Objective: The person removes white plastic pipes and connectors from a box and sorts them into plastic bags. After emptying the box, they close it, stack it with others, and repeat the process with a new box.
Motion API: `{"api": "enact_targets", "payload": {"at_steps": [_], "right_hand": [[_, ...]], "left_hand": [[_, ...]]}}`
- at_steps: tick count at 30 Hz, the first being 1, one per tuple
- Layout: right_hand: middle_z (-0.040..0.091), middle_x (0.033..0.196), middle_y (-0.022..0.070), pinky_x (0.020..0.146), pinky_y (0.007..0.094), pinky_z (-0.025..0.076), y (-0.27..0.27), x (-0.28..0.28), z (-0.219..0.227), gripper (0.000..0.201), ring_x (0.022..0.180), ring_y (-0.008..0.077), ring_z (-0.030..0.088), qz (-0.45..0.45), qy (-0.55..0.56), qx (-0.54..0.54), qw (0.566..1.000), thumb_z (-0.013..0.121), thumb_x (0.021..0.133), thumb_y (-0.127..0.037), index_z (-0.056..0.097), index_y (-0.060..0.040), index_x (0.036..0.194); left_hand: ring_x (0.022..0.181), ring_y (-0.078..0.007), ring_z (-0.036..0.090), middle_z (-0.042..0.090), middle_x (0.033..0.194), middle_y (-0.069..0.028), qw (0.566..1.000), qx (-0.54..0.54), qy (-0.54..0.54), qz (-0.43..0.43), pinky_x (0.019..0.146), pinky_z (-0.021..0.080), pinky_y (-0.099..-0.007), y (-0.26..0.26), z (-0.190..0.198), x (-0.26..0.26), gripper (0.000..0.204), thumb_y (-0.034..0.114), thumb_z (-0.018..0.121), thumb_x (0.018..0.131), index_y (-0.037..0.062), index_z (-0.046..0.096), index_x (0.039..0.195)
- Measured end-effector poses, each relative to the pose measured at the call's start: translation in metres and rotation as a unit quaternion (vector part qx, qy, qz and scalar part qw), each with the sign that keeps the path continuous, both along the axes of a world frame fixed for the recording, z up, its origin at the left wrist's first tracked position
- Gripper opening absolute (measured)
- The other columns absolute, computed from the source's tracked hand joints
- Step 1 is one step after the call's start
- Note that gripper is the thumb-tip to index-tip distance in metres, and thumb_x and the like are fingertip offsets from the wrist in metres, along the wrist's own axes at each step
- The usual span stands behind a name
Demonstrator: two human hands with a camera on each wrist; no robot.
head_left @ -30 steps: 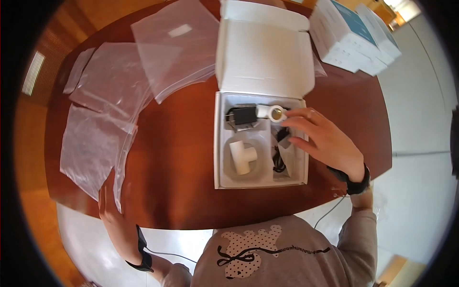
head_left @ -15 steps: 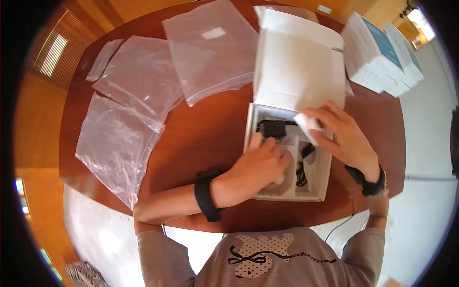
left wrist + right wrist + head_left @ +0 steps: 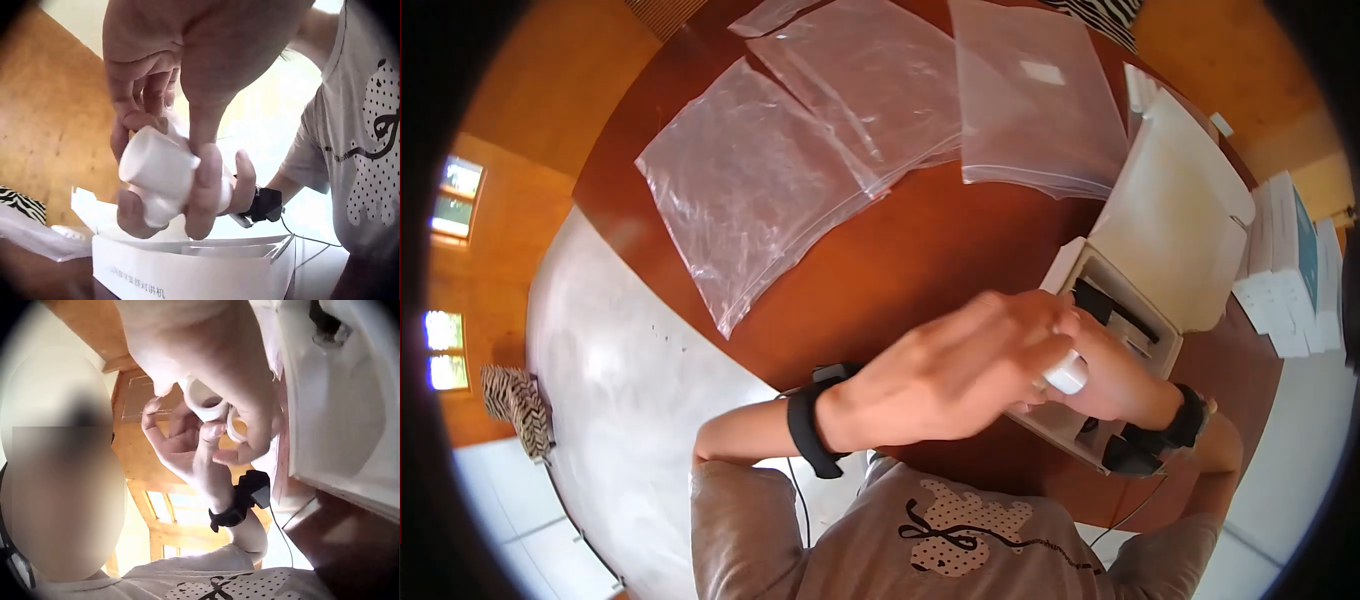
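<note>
My left hand (image 3: pixel 945 380) and right hand (image 3: pixel 1112 362) meet over an open white box (image 3: pixel 1063 262), the left covering much of the right in the head view. White tube pieces (image 3: pixel 156 164) sit between their curled fingers. In the right wrist view, a round tube opening (image 3: pixel 203 403) shows beside a smaller white ring (image 3: pixel 237 425). The left thumb presses on the wider tube, and the right fingers curl at the ring. Which hand bears each piece's weight I cannot tell. A black power adapter (image 3: pixel 1112 310) lies in the box, whose near compartments are partly hidden.
The box lid (image 3: pixel 1175 205) stands raised at the back. Clear plastic bags, one nearer (image 3: pixel 755 190) and one farther (image 3: pixel 1040 110), lie flat on the brown table (image 3: pixel 880 270). White cartons (image 3: pixel 1275 275) stand at the far right.
The left hand came from the bags into the box, then rose to the right hand. The right hand lifted a white piece from the box. The head view turned left.
</note>
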State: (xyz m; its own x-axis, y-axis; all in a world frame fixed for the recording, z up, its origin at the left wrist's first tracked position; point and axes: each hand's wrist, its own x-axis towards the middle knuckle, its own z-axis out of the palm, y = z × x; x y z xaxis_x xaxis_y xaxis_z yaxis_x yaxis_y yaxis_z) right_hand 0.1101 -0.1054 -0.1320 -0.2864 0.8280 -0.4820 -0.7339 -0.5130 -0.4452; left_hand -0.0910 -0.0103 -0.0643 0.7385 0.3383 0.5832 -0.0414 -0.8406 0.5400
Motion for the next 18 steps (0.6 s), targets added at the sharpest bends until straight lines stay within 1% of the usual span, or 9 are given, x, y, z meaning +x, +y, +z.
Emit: {"api": "enact_targets", "payload": {"at_steps": [1,2,4,6,8,11,14,15,18], "right_hand": [[0.058,0.110,0.0062,0.075,0.0307,0.051,0.010,-0.010,0.014,0.029,0.097,0.0186,0.061,0.031,-0.049,0.061,0.996,0.046,0.097,-0.025,0.049,-0.0071,0.119],[0.058,0.111,0.0064,0.074,0.0315,0.052,0.022,-0.017,0.029,0.028,0.096,0.0205,0.061,0.052,-0.018,0.081,0.995,0.046,0.096,-0.024,0.050,-0.0072,0.118],[0.059,0.113,0.0070,0.070,0.0323,0.053,0.040,-0.024,0.036,0.027,0.098,0.0249,0.062,0.079,0.007,0.114,0.990,0.047,0.094,-0.022,0.054,-0.0073,0.115],[0.059,0.113,0.0074,0.067,0.0323,0.053,0.052,-0.028,0.032,0.026,0.099,0.0273,0.062,0.087,-0.007,0.131,0.988,0.048,0.093,-0.021,0.056,-0.0070,0.113],[0.059,0.111,0.0077,0.066,0.0324,0.053,0.069,-0.038,0.029,0.026,0.097,0.0270,0.062,0.090,-0.020,0.127,0.988,0.048,0.092,-0.021,0.056,-0.0062,0.112],[0.060,0.109,0.0082,0.066,0.0326,0.053,0.096,-0.056,0.022,0.026,0.095,0.0264,0.062,0.088,-0.048,0.114,0.988,0.048,0.091,-0.020,0.057,-0.0051,0.110],[0.060,0.107,0.0086,0.066,0.0329,0.053,0.122,-0.076,0.011,0.026,0.094,0.0259,0.062,0.080,-0.077,0.103,0.988,0.048,0.090,-0.019,0.058,-0.0039,0.109],[0.061,0.106,0.0088,0.066,0.0329,0.053,0.130,-0.082,0.007,0.026,0.093,0.0257,0.062,0.079,-0.086,0.100,0.988,0.048,0.089,-0.019,0.058,-0.0036,0.108],[0.061,0.104,0.0092,0.066,0.0332,0.053,0.149,-0.102,-0.002,0.027,0.091,0.0252,0.062,0.069,-0.103,0.094,0.988,0.049,0.088,-0.018,0.058,-0.0024,0.107]], "left_hand": [[0.093,-0.0287,0.057,0.058,0.104,-0.0151,0.999,-0.009,0.012,0.037,0.074,0.049,-0.0365,0.006,0.008,-0.011,0.043,0.016,0.073,0.069,-0.0003,0.057,0.105],[0.098,-0.0304,0.056,0.056,0.104,-0.0160,0.997,-0.019,0.023,0.073,0.077,0.049,-0.0400,0.011,0.012,-0.023,0.045,0.019,0.074,0.069,0.0001,0.056,0.106],[0.102,-0.0325,0.054,0.057,0.107,-0.0137,0.960,-0.045,0.041,0.272,0.081,0.046,-0.0423,0.023,-0.002,-0.055,0.048,0.027,0.075,0.072,0.0021,0.056,0.108],[0.100,-0.0315,0.054,0.056,0.110,-0.0120,0.890,0.036,0.225,0.395,0.080,0.046,-0.0403,0.050,-0.031,-0.094,0.046,0.027,0.074,0.072,0.0041,0.057,0.109],[0.089,-0.0295,0.058,0.058,0.102,-0.0126,0.858,0.064,0.264,0.435,0.073,0.048,-0.0369,0.060,-0.057,-0.124,0.032,0.018,0.072,0.076,0.0027,0.060,0.102],[0.081,-0.0263,0.062,0.062,0.093,-0.0131,0.881,-0.128,0.204,0.407,0.068,0.049,-0.0326,0.075,-0.065,-0.146,0.019,0.008,0.068,0.078,0.0014,0.065,0.095],[0.081,-0.0190,0.065,0.067,0.090,-0.0087,0.865,-0.142,0.141,0.461,0.069,0.051,-0.0296,0.082,-0.063,-0.153,0.010,0.003,0.062,0.082,0.0002,0.068,0.090],[0.087,-0.0175,0.064,0.067,0.098,-0.0081,0.878,-0.130,0.121,0.445,0.072,0.050,-0.0274,0.084,-0.066,-0.156,0.017,0.000,0.058,0.084,0.0010,0.068,0.098],[0.077,-0.0196,0.063,0.066,0.090,-0.0122,0.883,-0.032,0.023,0.467,0.067,0.048,-0.0265,0.072,-0.053,-0.134,0.019,-0.001,0.059,0.084,0.0012,0.068,0.101]]}}
